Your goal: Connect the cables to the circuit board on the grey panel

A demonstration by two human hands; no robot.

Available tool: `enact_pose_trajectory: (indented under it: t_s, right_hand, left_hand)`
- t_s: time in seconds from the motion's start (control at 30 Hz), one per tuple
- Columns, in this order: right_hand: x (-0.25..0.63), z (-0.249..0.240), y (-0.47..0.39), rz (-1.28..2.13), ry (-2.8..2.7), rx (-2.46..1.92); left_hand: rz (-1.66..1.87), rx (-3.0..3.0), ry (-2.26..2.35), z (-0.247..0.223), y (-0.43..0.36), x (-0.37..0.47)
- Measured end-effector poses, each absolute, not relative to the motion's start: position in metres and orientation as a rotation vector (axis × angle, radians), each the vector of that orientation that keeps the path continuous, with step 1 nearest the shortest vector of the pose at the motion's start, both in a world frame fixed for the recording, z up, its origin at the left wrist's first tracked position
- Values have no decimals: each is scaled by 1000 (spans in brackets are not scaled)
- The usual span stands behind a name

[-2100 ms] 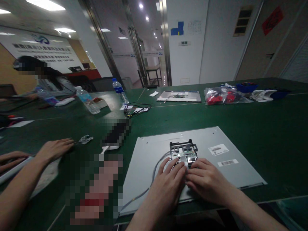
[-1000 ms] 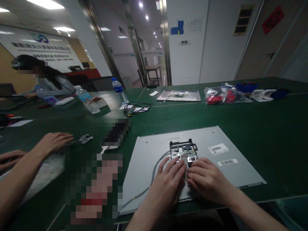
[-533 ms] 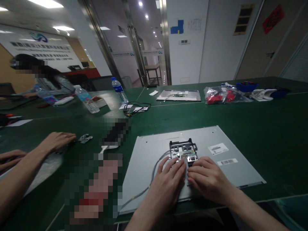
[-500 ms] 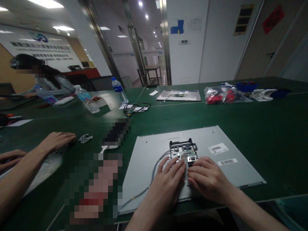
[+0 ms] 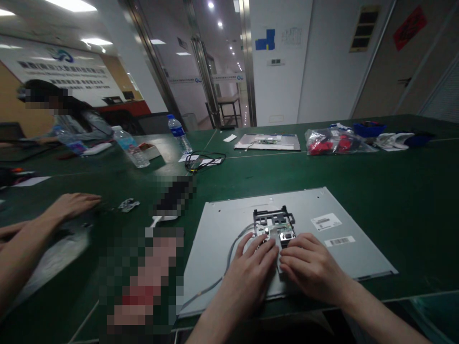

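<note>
Board (image 5: pixel 277 228) is on the panel (image 5: pixel 229 220), at 12 o'clock from both hands. Left hand (image 5: pixel 253 265) has loosely bent fingers on the board's 7 o'clock edge, right hand (image 5: pixel 311 267) is half-curled at 5. Honestly can't tell if either's pinching anything. Cable (image 5: pixel 228 263) trails toward 7 o'clock.

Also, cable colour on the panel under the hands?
The cable is grey, clearest in the head view.
</note>
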State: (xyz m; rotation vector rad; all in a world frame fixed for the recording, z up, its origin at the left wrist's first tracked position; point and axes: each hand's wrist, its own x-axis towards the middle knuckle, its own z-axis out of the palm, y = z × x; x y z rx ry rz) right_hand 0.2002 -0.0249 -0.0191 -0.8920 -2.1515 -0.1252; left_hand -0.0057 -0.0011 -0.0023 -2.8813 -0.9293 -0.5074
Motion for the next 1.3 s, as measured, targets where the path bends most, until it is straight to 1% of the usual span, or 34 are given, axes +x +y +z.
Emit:
enact_pose_trajectory:
  t_s: [0.53,1.3]
  right_hand:
    - [202,-21,-24,-76,-2183,-915]
    - [200,-29,-22,50,-2240,-1003]
  left_hand:
    - [-428,-2949,-980,0,-1,-4]
    - [-441,-2979,-1007,-2,-2,-2]
